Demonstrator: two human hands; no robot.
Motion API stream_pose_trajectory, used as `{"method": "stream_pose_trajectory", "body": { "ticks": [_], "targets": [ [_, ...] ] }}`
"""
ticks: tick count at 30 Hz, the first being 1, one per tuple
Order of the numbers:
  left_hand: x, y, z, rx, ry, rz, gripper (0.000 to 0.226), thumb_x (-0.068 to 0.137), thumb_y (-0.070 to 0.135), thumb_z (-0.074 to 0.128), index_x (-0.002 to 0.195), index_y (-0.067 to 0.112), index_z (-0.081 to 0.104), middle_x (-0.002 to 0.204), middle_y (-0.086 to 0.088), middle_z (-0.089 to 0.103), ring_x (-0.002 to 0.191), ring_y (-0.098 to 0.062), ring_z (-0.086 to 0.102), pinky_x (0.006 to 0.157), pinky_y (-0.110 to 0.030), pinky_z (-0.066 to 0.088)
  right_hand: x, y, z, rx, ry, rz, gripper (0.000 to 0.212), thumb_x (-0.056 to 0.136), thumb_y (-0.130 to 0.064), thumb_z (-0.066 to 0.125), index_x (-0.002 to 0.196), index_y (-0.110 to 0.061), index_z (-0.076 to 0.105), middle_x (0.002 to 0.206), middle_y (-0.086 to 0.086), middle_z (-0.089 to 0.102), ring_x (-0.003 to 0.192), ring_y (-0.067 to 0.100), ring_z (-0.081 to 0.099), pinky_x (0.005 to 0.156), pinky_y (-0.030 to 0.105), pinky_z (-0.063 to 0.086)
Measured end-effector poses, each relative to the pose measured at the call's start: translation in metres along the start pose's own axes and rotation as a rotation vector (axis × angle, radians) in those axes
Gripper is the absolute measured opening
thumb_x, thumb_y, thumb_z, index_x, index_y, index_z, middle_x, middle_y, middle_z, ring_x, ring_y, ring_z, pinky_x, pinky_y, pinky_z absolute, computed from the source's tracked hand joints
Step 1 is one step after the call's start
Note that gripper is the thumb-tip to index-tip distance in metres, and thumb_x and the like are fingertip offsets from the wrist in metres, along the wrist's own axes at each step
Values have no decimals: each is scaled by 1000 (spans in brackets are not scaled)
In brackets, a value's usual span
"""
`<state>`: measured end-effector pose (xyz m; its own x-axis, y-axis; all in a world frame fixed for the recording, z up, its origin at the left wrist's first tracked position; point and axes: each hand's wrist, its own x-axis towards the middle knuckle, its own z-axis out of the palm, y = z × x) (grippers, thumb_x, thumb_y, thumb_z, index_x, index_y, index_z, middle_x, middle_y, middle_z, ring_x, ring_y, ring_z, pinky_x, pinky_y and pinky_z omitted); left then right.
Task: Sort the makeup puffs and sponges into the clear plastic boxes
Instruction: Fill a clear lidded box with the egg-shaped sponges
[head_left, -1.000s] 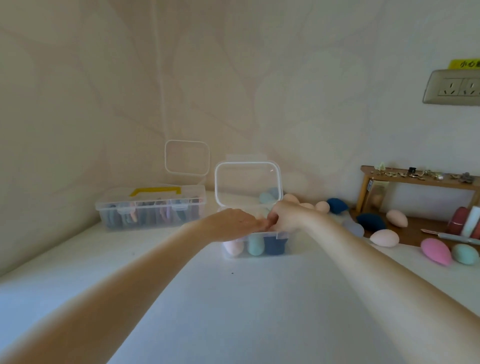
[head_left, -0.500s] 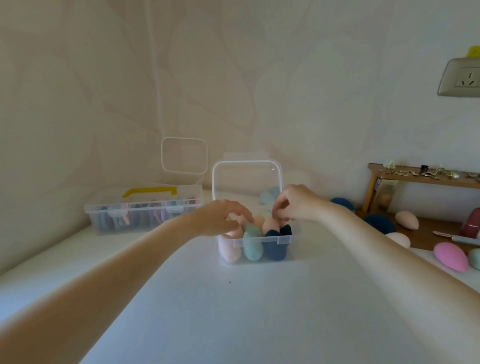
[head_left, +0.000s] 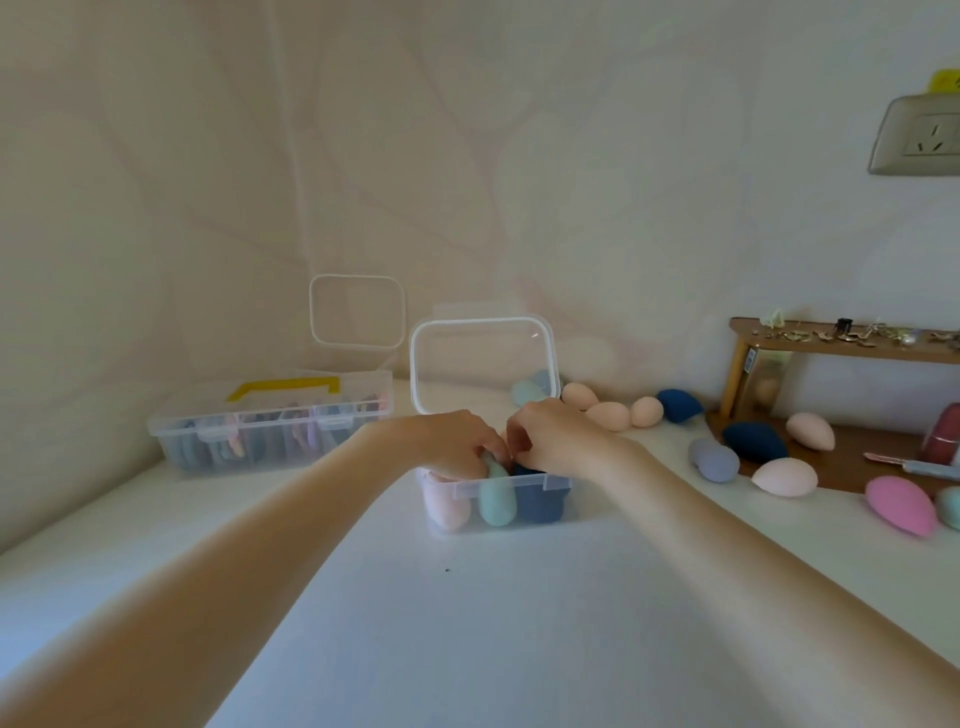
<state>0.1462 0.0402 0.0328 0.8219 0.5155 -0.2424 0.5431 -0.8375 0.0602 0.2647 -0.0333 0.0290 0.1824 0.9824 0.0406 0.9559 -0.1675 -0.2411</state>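
Both hands packed egg-shaped foam sponges into the small clear plastic box (head_left: 496, 501) on the white table (head_left: 467, 623).

The long clear box with a yellow handle (head_left: 270, 421) held puffs, well apart to the left. The left hand (head_left: 457, 441) and right hand (head_left: 550, 439), fingers curled, pressed down among a pink sponge (head_left: 447, 506), a mint sponge (head_left: 496, 499) and a navy sponge (head_left: 540, 501); whether either pinched one, I cannot tell. Likely light, soft and squashy; best gripped round the fat middle. Loose peach sponges (head_left: 608, 415) lay behind.
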Motion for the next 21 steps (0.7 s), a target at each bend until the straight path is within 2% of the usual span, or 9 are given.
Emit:
{"method": "stream_pose_trajectory", "body": {
  "ticks": [2,4,6,8,11,13,15,19,21],
  "targets": [
    [0,4,-16,-25,-28,-22,39,86,9,41,109,31,65,111,7,59,106,-16,53,96,-29,44,-1,5,-8,29,10,2,16,88,-16,51,83,-13,66,84,5,65,84,23,63,73,29,51],
    [2,6,-38,-66,26,-26,29,87,13,45,95,29,68,107,7,62,108,-15,55,99,-29,44,0,13,-20,131,78,19,15,87,-14,51,77,-18,62,72,5,66,63,19,64,62,24,51],
    [7,11,-55,-103,112,22,28,88,12,46,98,24,69,112,6,63,111,-13,54,100,-22,41,1,24,-31,206,187,44,17,87,-11,49,77,-17,60,68,8,67,51,19,62,59,25,52],
    [10,20,-56,-132,117,91,28,90,8,46,107,17,67,108,7,62,107,-10,53,89,-10,38,0,34,-34,184,251,85,23,89,-10,46,71,-17,57,61,6,63,50,18,59,61,28,53],
    [18,27,-43,-165,72,148,28,87,7,50,106,21,66,108,8,65,108,-13,57,97,-22,44,2,50,-28,155,318,157,20,90,-10,47,78,-6,63,65,6,61,63,24,58,67,36,52],
    [20,25,-37,-202,112,161,28,87,7,50,104,22,67,108,9,64,107,-13,58,100,-28,44,2,59,-26,181,382,206,18,89,-11,50,83,-10,67,80,7,66,79,25,60,73,34,51],
    [17,17,-34,-268,190,157,26,89,8,50,104,19,68,111,6,64,102,-8,56,96,-21,42,4,66,-25,254,422,246,17,88,-14,52,92,-15,68,99,4,66,93,23,59,85,37,51],
    [5,-14,-35,-272,260,67,25,91,8,49,107,14,67,116,1,65,108,-10,57,92,-17,41,17,71,-18,381,361,286,26,89,-22,56,112,-12,62,119,6,54,96,20,53,79,29,44],
    [0,-28,-35,-278,314,4,26,90,6,48,108,13,67,116,-1,65,101,-8,56,79,-6,40,25,72,-13,428,342,335,28,91,-22,53,115,-8,60,122,11,55,107,26,55,85,31,44]
  ]
}}
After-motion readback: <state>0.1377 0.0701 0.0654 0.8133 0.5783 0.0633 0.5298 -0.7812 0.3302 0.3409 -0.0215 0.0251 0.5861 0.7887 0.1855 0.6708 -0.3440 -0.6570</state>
